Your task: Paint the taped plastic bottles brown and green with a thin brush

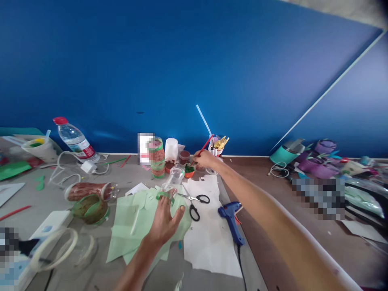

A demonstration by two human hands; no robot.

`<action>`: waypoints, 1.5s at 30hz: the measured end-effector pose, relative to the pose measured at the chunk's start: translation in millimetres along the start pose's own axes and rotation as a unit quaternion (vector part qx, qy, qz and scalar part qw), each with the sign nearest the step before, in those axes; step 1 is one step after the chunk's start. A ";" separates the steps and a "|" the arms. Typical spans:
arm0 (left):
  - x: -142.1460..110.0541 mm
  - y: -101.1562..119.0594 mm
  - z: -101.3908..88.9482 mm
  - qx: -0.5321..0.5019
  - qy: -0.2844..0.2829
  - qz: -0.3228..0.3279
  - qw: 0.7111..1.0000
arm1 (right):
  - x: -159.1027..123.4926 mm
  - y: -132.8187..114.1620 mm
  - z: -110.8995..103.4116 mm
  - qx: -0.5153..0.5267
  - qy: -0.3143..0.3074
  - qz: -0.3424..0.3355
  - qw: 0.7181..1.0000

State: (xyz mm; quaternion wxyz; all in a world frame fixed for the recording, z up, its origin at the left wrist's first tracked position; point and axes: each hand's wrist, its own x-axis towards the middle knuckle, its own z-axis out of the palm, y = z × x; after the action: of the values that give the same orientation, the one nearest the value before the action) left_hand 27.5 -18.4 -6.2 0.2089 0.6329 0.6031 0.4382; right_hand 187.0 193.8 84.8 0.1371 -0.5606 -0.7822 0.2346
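Observation:
My left hand (pixel 165 216) holds a clear plastic bottle piece (pixel 176 174) with a green band, its fingers at the band and the thumb sticking out to the side. Pale green paper sheets (pixel 127 224) lie under this hand. At the back, my right hand (pixel 204 159) is closed on a thin red stick (pixel 206 144) that slants up; whether it is a brush or a pencil I cannot tell. Close to that hand stand an orange bowl with green bits (pixel 189 171), a small brown-red pot (pixel 184 157) and a cup of wooden cutlery (pixel 220 144).
Black-handled scissors (pixel 195 200) lie on white paper (pixel 209 238), left of a blue glue gun (pixel 233 221). A red-banded cylinder (pixel 157 158) and white cup (pixel 171 149) stand behind. A water bottle (pixel 77 141), cables and brown-filled bottles (pixel 91 191) are left; purple items (pixel 317 161) sit right.

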 end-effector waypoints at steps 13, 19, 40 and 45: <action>0.5 4.8 -1.2 -0.097 -0.015 -0.039 0.994 | -95.4 44.4 -3.7 0.564 0.108 -0.036 0.818; 0.8 13.2 -4.7 -0.167 -0.034 -0.030 0.985 | -137.3 52.1 24.7 0.685 0.128 -0.019 0.717; -5.1 2.4 -4.7 -0.004 -0.089 0.071 0.994 | -142.1 71.9 74.9 0.593 0.234 -0.101 0.764; -5.2 -0.9 -1.8 0.062 -0.082 0.150 0.983 | -144.1 69.6 74.1 0.580 0.237 -0.118 0.770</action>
State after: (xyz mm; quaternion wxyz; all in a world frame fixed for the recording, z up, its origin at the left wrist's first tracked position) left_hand 26.0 -23.6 -7.6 0.1499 0.7617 0.5085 0.3725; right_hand 256.3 60.5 -7.6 0.6438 -0.3154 -0.5003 0.4855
